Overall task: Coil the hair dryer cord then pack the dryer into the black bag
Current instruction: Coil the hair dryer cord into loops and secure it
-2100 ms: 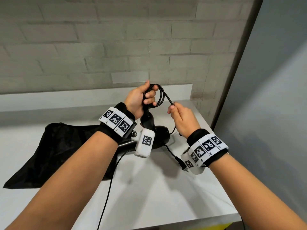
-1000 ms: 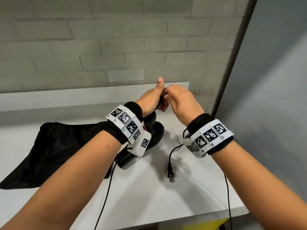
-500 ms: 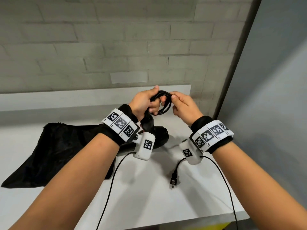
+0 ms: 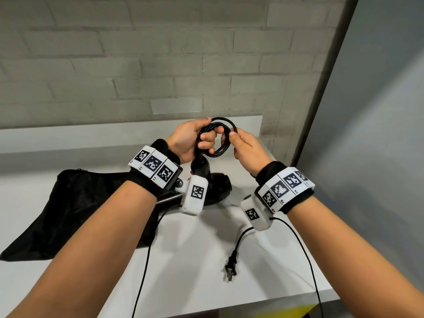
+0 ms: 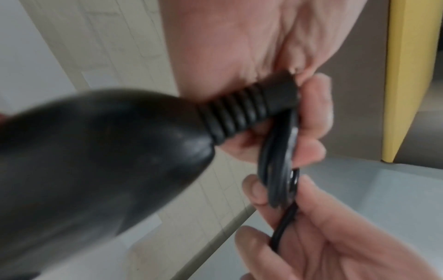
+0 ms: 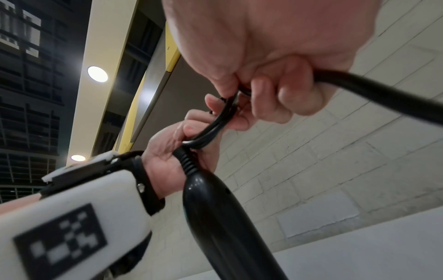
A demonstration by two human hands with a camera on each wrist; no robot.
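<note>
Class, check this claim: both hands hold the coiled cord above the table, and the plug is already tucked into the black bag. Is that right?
Not quite. Both hands, left hand and right hand, do hold the coiled cord, but the plug lies loose on the table, apart from the black bag, as the head view shows.

Head view looks down from above; both wrist views — left somewhat blurred — share the cord close-up.
</note>
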